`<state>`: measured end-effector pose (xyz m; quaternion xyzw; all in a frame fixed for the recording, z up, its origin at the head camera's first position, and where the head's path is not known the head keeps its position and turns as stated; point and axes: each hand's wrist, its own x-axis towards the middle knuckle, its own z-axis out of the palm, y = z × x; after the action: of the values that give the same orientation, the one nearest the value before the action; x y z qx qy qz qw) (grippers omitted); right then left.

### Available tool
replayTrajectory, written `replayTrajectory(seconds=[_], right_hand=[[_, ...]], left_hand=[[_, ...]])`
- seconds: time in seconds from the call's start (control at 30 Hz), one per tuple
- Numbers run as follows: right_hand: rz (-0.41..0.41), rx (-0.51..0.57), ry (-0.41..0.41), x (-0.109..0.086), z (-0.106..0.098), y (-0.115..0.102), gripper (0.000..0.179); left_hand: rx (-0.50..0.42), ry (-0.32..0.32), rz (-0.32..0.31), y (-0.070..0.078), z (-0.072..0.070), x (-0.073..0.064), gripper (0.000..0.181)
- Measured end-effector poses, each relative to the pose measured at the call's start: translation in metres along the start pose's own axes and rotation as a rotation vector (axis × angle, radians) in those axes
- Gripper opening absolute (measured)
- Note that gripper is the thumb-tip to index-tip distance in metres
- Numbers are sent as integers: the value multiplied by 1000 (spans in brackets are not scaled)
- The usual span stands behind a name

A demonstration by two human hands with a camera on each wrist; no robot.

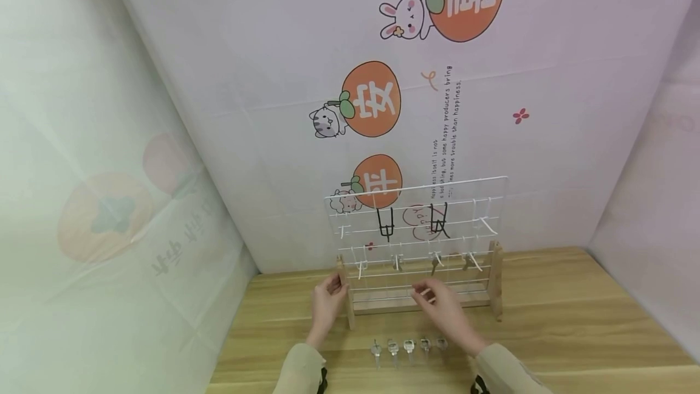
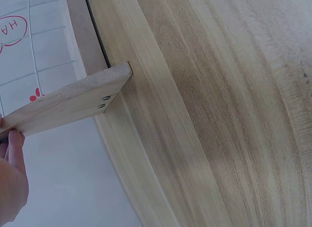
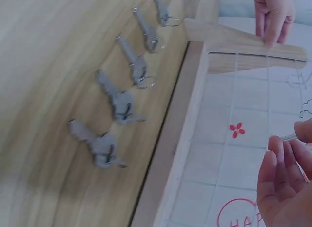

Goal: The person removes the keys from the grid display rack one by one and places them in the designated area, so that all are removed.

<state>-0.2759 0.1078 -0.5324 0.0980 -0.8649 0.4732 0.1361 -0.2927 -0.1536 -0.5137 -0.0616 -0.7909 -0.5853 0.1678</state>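
A white wire grid rack (image 1: 418, 247) stands upright between two wooden side posts. My left hand (image 1: 328, 300) holds the left post (image 2: 68, 102), with its thumb and fingers on either side in the right wrist view. In front of the grid, my right hand (image 1: 444, 309) has thumb and fingertips together. Between them the right wrist view shows a small thin silvery piece (image 3: 289, 136); its kind is mostly hidden. Several keys, among them one silver key (image 3: 103, 149), lie in a row on the table before the rack. Other keys (image 1: 435, 263) hang from white hooks on the grid.
Black hooks (image 1: 386, 224) and white hooks (image 1: 487, 225) project from the upper grid. A wooden crossbar (image 1: 385, 307) joins the posts at the bottom. The wood-grain table (image 1: 569, 309) meets a printed white cloth (image 1: 284, 199) behind and at the sides.
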Motion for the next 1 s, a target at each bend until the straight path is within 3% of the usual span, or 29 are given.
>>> replayTrajectory(seconds=[0.23,0.5,0.73,1.0], right_hand=[[-79,20,100,8,4,-15,18],[-106,62,152,17,12,-24,28],[-83,83,189,25,17,-29,30],[-29,91,176,30,21,-30,29]], left_hand=[[-1,-7,6,0,0,0,33],[-16,-9,4,0,-1,-1,32],[-29,2,-1,1,0,-1,32],[-12,11,24,-3,2,-1,32]])
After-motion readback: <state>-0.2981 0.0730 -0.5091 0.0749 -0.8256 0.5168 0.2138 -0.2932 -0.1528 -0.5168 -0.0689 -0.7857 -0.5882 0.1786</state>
